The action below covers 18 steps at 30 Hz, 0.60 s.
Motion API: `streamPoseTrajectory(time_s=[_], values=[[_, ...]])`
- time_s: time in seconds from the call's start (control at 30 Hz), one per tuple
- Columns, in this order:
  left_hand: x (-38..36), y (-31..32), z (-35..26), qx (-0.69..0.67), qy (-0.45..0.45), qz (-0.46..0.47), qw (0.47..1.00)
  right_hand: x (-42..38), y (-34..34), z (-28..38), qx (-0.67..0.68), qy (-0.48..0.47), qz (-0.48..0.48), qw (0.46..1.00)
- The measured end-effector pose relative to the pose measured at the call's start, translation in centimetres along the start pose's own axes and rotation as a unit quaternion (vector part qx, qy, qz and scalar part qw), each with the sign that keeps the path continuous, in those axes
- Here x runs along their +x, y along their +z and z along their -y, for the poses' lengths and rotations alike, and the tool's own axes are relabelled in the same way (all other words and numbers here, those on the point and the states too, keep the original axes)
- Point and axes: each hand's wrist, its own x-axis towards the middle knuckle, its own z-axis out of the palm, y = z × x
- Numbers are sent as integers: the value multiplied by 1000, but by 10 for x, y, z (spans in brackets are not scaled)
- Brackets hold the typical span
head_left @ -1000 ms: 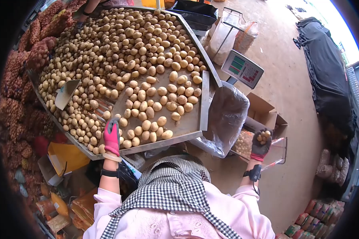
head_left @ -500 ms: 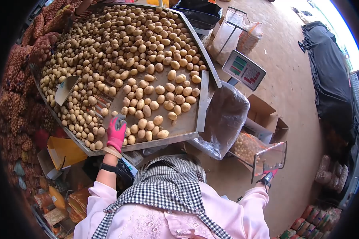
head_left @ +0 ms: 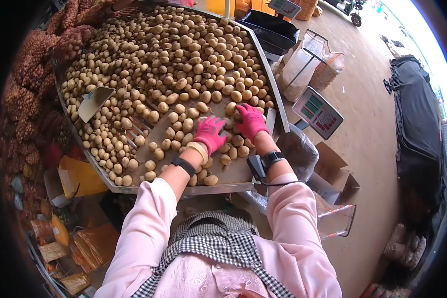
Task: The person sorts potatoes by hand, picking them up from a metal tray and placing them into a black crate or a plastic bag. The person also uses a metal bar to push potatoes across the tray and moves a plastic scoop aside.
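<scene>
Many potatoes (head_left: pixel 149 59) cover a metal-edged sorting table (head_left: pixel 208 189). My left hand (head_left: pixel 210 134), in a pink glove, rests on potatoes at the table's near middle, its fingers spread and pointing forward. Just right of it, my right hand (head_left: pixel 251 120), also gloved in pink, lies over potatoes near the table's right side with its fingers apart. Neither palm side shows, so what lies under the hands is partly hidden. A metal scoop (head_left: pixel 95 103) sits among the smaller potatoes on the left.
A digital scale display (head_left: pixel 318 112) stands right of the table, above a plastic-lined bin (head_left: pixel 299 151). Cardboard boxes (head_left: pixel 328 169) and a bag frame (head_left: pixel 336 221) are lower right. Net sacks (head_left: pixel 30 99) are piled at left, beside a yellow box (head_left: pixel 82 176).
My left hand has moved right and forward across the potatoes. My right hand has let go of the bag frame and come onto the table. The view has shifted slightly.
</scene>
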Motion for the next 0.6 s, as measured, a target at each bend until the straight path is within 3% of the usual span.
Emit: streamPoseTrajectory(time_s=[0.07,0.1,0.13,0.17,0.2,0.23,0.27,0.3,0.33,0.37,0.4,0.43,0.47,0.5,0.57,0.6], values=[[-8,-6,-10,-195,-16,-47,980,22,1,1,-52,40,83,994],[-19,-14,-18,-309,-101,-15,946,30,-11,8,-97,70,126,985],[-28,4,-16,-456,-141,-52,877,27,-9,9,-57,54,71,994],[-28,7,-18,-592,-176,-89,782,22,-27,20,109,51,97,988],[-30,7,-11,-594,-179,-92,779,24,-23,16,270,80,123,952],[-34,-16,-12,-771,-255,-27,582,23,-18,13,424,111,149,887],[-38,-28,-12,-888,-308,36,338,27,-27,22,310,75,72,945],[-45,-14,-11,-744,-84,10,662,38,-37,32,192,34,-7,981],[-51,-7,3,-873,-128,59,468,54,-24,21,112,13,-43,993],[-56,-6,17,-950,-160,102,246,66,-13,13,4,5,-18,1000],[-63,-7,19,-951,-164,94,246,74,0,5,-64,2,15,998],[-70,-13,16,-838,-162,45,519,79,4,10,-132,-3,48,990],[-76,-20,15,-649,-148,-6,746,85,7,15,-143,33,73,986],[-80,-28,16,-649,-153,-11,745,90,8,18,-157,68,97,980],[-86,-50,13,-801,-113,6,587,97,6,20,-151,106,121,975],[-93,-49,12,-789,-170,-31,589,96,5,11,-100,83,93,987]])
